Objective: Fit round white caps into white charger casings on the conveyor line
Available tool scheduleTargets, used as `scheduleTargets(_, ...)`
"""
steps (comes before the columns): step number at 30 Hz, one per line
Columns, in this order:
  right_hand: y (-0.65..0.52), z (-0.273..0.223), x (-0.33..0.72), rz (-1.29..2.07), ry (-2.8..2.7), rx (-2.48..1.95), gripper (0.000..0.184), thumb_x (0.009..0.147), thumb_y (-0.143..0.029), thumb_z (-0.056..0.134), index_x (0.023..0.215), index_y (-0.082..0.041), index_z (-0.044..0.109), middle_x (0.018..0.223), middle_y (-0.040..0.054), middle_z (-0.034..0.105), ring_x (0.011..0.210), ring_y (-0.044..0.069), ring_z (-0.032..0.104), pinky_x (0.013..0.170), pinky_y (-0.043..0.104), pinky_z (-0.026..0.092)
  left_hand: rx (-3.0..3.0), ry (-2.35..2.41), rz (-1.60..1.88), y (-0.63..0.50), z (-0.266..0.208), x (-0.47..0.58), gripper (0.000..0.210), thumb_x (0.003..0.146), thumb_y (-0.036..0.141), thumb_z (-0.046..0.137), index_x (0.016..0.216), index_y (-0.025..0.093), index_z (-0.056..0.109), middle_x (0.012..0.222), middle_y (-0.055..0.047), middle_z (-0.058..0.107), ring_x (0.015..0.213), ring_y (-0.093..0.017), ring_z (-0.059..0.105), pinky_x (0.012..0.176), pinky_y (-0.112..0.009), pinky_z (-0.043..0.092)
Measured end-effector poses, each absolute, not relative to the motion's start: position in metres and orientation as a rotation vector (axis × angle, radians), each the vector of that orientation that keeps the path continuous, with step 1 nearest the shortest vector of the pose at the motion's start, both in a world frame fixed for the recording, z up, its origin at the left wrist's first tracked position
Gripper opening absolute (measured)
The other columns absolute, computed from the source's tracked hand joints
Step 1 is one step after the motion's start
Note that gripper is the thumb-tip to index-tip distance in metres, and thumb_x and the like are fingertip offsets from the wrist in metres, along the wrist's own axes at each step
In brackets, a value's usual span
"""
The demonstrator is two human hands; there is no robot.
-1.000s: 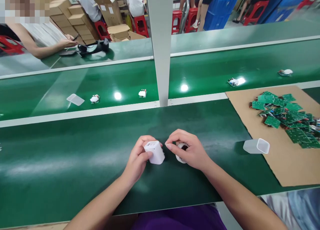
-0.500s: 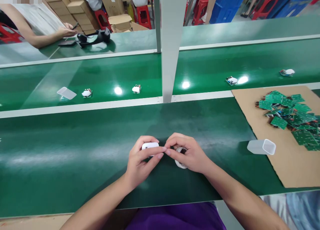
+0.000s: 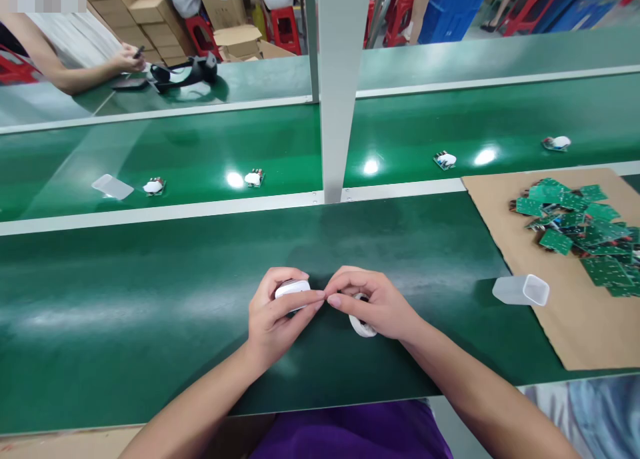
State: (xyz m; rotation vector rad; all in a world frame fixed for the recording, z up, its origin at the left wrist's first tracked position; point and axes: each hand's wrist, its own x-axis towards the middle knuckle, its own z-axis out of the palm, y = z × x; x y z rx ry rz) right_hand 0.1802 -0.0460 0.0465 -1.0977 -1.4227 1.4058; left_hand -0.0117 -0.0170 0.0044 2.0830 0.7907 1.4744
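Gripping a white case (image 3: pixel 294 286), the left hand (image 3: pixel 277 319) meets the right hand (image 3: pixel 377 306), curled round a white roll (image 3: pixel 362 326); work seems midway, with piled circuit boards (image 3: pixel 603 231) apparently left.

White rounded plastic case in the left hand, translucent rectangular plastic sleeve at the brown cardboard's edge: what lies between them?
The head view shows fingertips of the left hand, the right hand, a white ring-shaped roll, then green tabletop to the sleeve.
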Motion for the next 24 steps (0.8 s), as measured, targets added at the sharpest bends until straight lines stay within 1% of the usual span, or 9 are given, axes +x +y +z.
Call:
scheduleTargets(4, -0.046, 0.046, 0.179, 1.429, -1.388, -1.135, 0.033, 0.084, -0.050, 0.071, 0.084, -0.017, 0.071, 0.081, 0.0003, 0.058, 0.053, 0.005, 0.041, 0.048, 0.021, 0.032, 2.114, 0.772, 1.503, -0.015, 0.004, -0.011, 0.022, 0.081, 0.013, 0.072, 0.096, 0.029, 0.073, 0.100, -0.003, 0.060, 0.089, -0.013, 0.062, 0.071, -0.024, 0.053)
scheduleTargets(8, -0.046, 0.045, 0.176, 1.433, -1.340, -1.165, 0.034, 0.082, -0.050, 0.072, 0.081, -0.017, 0.069, 0.078, -0.0001, 0.057, 0.055, 0.006, 0.043, 0.049, 0.021, 0.032, 2.131, 0.807, 1.538, -0.015, 0.005, -0.009, 0.018, 0.081, 0.017, 0.072, 0.093, 0.031, 0.075, 0.096, -0.003, 0.062, 0.088, -0.015, 0.063, 0.070, -0.026, 0.054)
scheduleTargets(12, -0.047, 0.044, 0.173, 1.382, -1.317, -1.158, 0.032, 0.083, -0.048, 0.072, 0.080, -0.017, 0.068, 0.075, -0.0014, 0.055, 0.054, 0.006, 0.043, 0.050, 0.021, 0.033, 2.100, 0.855, 1.511, -0.016, 0.005, -0.007, 0.016, 0.081, 0.019, 0.073, 0.093, 0.030, 0.075, 0.095, -0.003, 0.063, 0.085, -0.014, 0.063, 0.069, -0.025, 0.055)
scheduleTargets(17, -0.047, 0.040, 0.171, 1.383, -1.269, -1.197, 0.034, 0.082, -0.051, 0.072, 0.080, -0.018, 0.067, 0.071, -0.0021, 0.054, 0.050, 0.005, 0.037, 0.045, 0.021, 0.026, 2.076, 0.909, 1.485, -0.017, 0.004, -0.006, 0.013, 0.082, 0.022, 0.072, 0.092, 0.030, 0.076, 0.094, -0.003, 0.063, 0.083, -0.013, 0.064, 0.068, -0.025, 0.056)
scheduleTargets(22, -0.047, 0.037, 0.170, 1.440, -1.169, -1.230, 0.034, 0.079, -0.050, 0.075, 0.081, -0.018, 0.066, 0.064, -0.0048, 0.049, 0.044, 0.004, 0.032, 0.040, 0.020, 0.021, 2.099, 0.904, 1.495, -0.017, 0.002, -0.005, 0.022, 0.081, 0.017, 0.072, 0.098, 0.031, 0.075, 0.096, -0.003, 0.062, 0.085, -0.013, 0.063, 0.070, -0.025, 0.056)
scheduleTargets(24, -0.047, 0.038, 0.170, 1.422, -1.160, -1.228, 0.033, 0.079, -0.050, 0.075, 0.080, -0.018, 0.065, 0.065, -0.0047, 0.049, 0.044, 0.003, 0.032, 0.040, 0.020, 0.021, 2.099, 0.909, 1.479, -0.017, 0.001, -0.005, 0.023, 0.082, 0.017, 0.072, 0.100, 0.032, 0.074, 0.096, -0.003, 0.062, 0.085, -0.014, 0.064, 0.070, -0.025, 0.056)
